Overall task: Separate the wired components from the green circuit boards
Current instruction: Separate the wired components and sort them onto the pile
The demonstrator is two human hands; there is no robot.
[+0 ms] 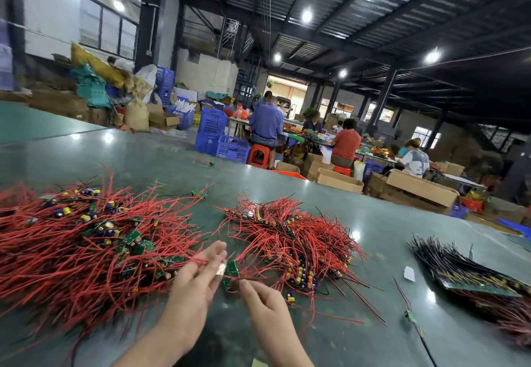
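Observation:
A small green circuit board (231, 272) with red wires hangs between my hands above the green table (373, 231). My left hand (195, 283) pinches its left edge, fingers partly extended over a red wire. My right hand (265, 306) pinches the board's lower right end and a red wire. On the left lies a big tangled pile of red-wired boards and capacitors (86, 240). A second pile of red-wired components (290, 240) lies just right of my hands.
A stack of black-wired boards (471, 274) lies at the right edge. A single wired piece (410, 315) and a white scrap (409, 274) lie on the table nearby. Beyond the table people sit at benches among blue crates (221, 139) and cardboard boxes (416, 185).

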